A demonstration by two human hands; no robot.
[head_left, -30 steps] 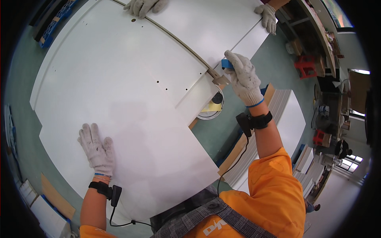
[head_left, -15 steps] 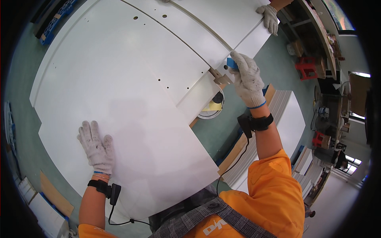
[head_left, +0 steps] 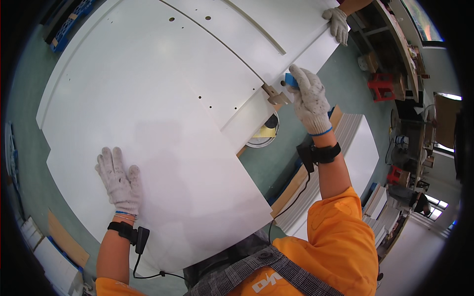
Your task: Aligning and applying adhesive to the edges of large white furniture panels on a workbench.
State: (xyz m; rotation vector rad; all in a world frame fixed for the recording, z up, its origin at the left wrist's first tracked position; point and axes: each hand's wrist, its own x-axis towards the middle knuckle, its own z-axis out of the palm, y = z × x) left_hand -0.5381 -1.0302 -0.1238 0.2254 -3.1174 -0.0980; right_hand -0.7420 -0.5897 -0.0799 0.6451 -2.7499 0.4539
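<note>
My left hand (head_left: 118, 181), in a white knit glove, lies flat with its fingers spread on a large white panel (head_left: 168, 153). My right hand (head_left: 311, 101), gloved as well, is at the panel's right edge. Its thumb and fingers are closed on a small blue block (head_left: 291, 80); part of the block is hidden in the grip. Just left of that hand, a brownish T-shaped piece (head_left: 276, 95) sits at the end of a dark seam. Small dark holes dot the panel, and a thin grey-beige strip (head_left: 256, 27) lies across its far part.
Another person's gloved hand (head_left: 337, 25) rests on the panel's far right corner. Below the right edge stands a round white container (head_left: 261, 142) with something yellow on it. Stacked white panels (head_left: 356, 148) lie to my right, and a red stool (head_left: 381, 87) stands beyond.
At the far side, the strip's near end has moved slightly away from the edge. Another person's fingertips at the top have left the view. My hands have barely moved.
</note>
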